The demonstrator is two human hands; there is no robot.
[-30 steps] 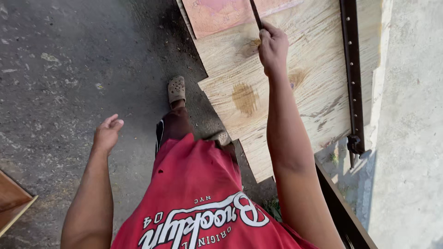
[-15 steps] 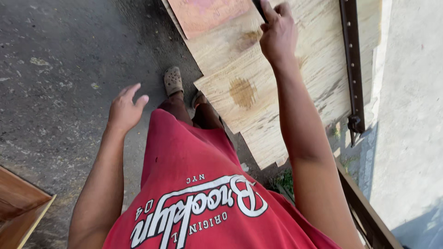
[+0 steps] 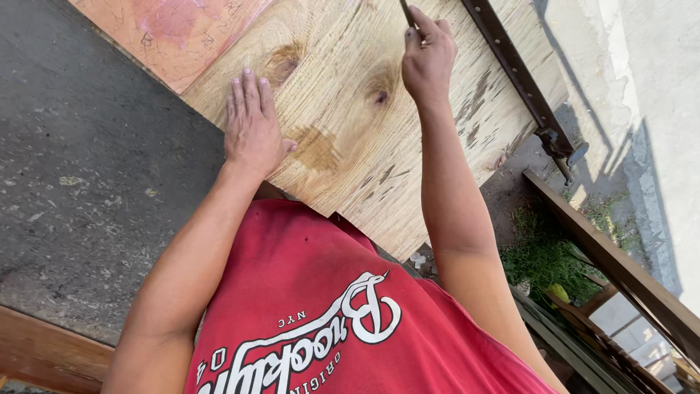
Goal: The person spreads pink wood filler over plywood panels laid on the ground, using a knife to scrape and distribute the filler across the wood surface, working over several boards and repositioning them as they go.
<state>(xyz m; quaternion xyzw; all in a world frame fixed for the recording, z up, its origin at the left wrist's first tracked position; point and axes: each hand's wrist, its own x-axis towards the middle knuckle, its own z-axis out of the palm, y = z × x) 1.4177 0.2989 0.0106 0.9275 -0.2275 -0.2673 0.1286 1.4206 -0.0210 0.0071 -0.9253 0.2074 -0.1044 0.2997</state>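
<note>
Plywood sheet [image 3: 350, 117] lay flat, directly ahead of both hands, long edges slanting from lower right to upper left. Left hand [image 3: 251, 128] spread open, pressed palm-down near the near edge. Right hand [image 3: 429, 58] farther up the sheet, clenched round a thin dark tool [image 3: 405, 11], tip out of frame. Beside it, a dark metal bar clamp [image 3: 525, 87]; beyond, grey pavement [image 3: 80, 153].

Bare plywood sheet [image 3: 350, 109] between hands; metal clamp bar [image 3: 514, 73] blocks right edge
</note>
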